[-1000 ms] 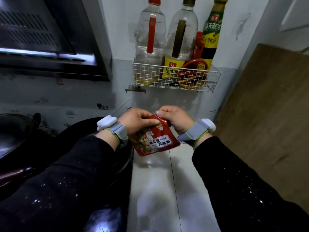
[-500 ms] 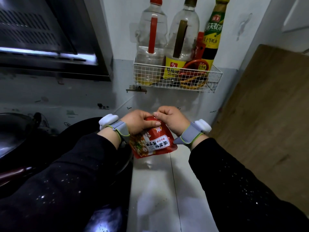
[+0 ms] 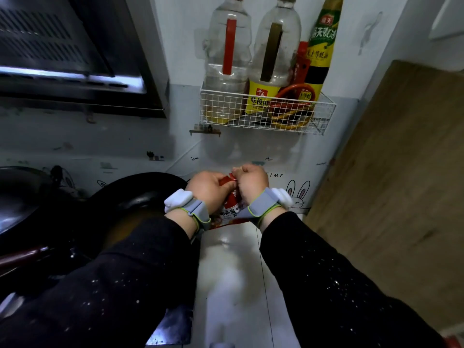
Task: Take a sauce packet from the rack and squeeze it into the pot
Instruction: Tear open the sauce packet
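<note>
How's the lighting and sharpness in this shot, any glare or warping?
Head view: dim overall; glare on the white counter and a bright strip under the hood; the wide lens bows the edges; the packet and both hands, left hand, right hand, look slightly motion-blurred; the pot sits in shadow.

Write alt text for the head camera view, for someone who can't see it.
Two hands, left hand and right hand, pinch the top edge of a red sauce packet above a white counter, beside a black pot. On the wall behind, a white wire rack holds bottles.
</note>
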A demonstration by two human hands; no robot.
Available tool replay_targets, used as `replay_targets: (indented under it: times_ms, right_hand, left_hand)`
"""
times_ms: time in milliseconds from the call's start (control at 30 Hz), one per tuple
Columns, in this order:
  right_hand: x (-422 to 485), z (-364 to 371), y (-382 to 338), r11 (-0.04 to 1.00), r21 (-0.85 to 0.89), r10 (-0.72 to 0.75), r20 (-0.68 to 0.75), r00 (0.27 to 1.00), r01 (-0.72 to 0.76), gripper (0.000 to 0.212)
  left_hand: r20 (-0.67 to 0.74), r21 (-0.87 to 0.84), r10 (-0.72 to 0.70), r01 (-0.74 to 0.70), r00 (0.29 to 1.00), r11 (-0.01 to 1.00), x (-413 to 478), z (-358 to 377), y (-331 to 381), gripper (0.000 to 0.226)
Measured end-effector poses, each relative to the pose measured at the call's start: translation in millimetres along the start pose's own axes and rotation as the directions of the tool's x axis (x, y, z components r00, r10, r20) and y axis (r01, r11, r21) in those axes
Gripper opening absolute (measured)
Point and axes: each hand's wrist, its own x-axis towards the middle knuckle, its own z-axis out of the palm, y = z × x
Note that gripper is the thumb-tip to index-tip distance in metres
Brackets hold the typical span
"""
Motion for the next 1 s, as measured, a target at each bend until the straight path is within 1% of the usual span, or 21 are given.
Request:
replay_targets:
  times_ms: [33, 67, 133, 167, 200, 267, 367, 467, 567, 667, 767, 900, 1000]
  right_hand:
    - [-0.1, -1.7, -0.6, 1.000, 0.010, 0.005, 0.051, 0.999, -0.005, 0.040]
    - [-1.3, -5.9, -2.1, 0.997, 0.073, 0.009, 0.148, 0.989, -0.020, 0.038]
    - [-3.7, -19.2, -7.0, 0.970, 0.218, 0.013, 0.398, 0.917, -0.108, 0.035]
    - [-4.1, -26.4, -10.0, 0.966, 0.218, 0.016, 0.481, 0.876, -0.138, 0.035]
    - [-5.0, -31.7, -13.4, 0.973, 0.182, 0.026, 0.530, 0.848, -0.143, 0.035]
    - [-5.7, -35.6, -18.3, 0.983, 0.117, 0.051, 0.568, 0.822, -0.142, 0.032]
    - [-5.9, -34.0, -18.3, 0.989, 0.045, 0.090, 0.564, 0.821, -0.140, 0.026]
    - [-7.2, -33.7, -16.7, 0.992, 0.030, 0.078, 0.595, 0.800, -0.119, 0.026]
    - [-8.0, -31.4, -16.9, 0.999, 0.035, -0.003, 0.536, 0.844, -0.018, 0.032]
    - [-10.3, -22.9, -15.2, 0.995, 0.098, -0.068, 0.412, 0.909, 0.029, 0.040]
    - [-11.9, -13.7, -10.7, 0.991, 0.021, -0.131, 0.268, 0.955, 0.130, 0.043]
    - [-11.2, -5.8, -4.9, 0.990, 0.012, -0.139, 0.147, 0.979, 0.139, 0.044]
    - [-6.8, -3.6, -2.1, 0.992, -0.005, -0.126, 0.113, 0.986, 0.127, 0.044]
  left_hand:
    - [0.027, 0.006, -0.004, 0.004, 1.000, 1.000, 1.0, -2.5, -1.2, 0.034]
    - [0.078, 0.017, 0.005, -0.006, 0.997, 1.000, 2.8, -6.7, -2.3, 0.034]
    - [0.194, 0.011, 0.033, -0.036, 0.981, 0.999, 6.2, -18.5, -3.7, 0.026]
    - [0.231, -0.004, 0.050, -0.051, 0.972, 0.999, 7.6, -24.2, -3.3, 0.022]
    - [0.252, -0.019, 0.069, -0.067, 0.965, 0.998, 8.8, -28.6, -2.6, 0.020]
    - [0.287, -0.038, 0.100, -0.093, 0.953, 0.995, 10.7, -33.3, -0.8, 0.018]
    - [0.358, -0.045, 0.106, -0.097, 0.928, 0.994, 10.6, -37.5, 0.8, 0.011]
    - [0.398, -0.057, 0.101, -0.086, 0.912, 0.995, 10.6, -38.5, -2.8, 0.015]
    - [0.364, -0.110, 0.101, -0.065, 0.926, 0.992, 10.9, -34.8, -5.2, 0.017]
    - [0.280, -0.148, 0.112, -0.072, 0.954, 0.986, 12.5, -31.5, -6.0, 0.016]
    - [0.236, -0.103, 0.132, -0.110, 0.963, 0.989, 12.3, -29.7, -7.1, 0.015]
    - [0.178, -0.039, 0.145, -0.140, 0.973, 0.989, 11.6, -24.7, -9.3, 0.019]
    - [0.123, -0.023, 0.141, -0.139, 0.982, 0.990, 12.1, -19.4, -11.5, 0.021]
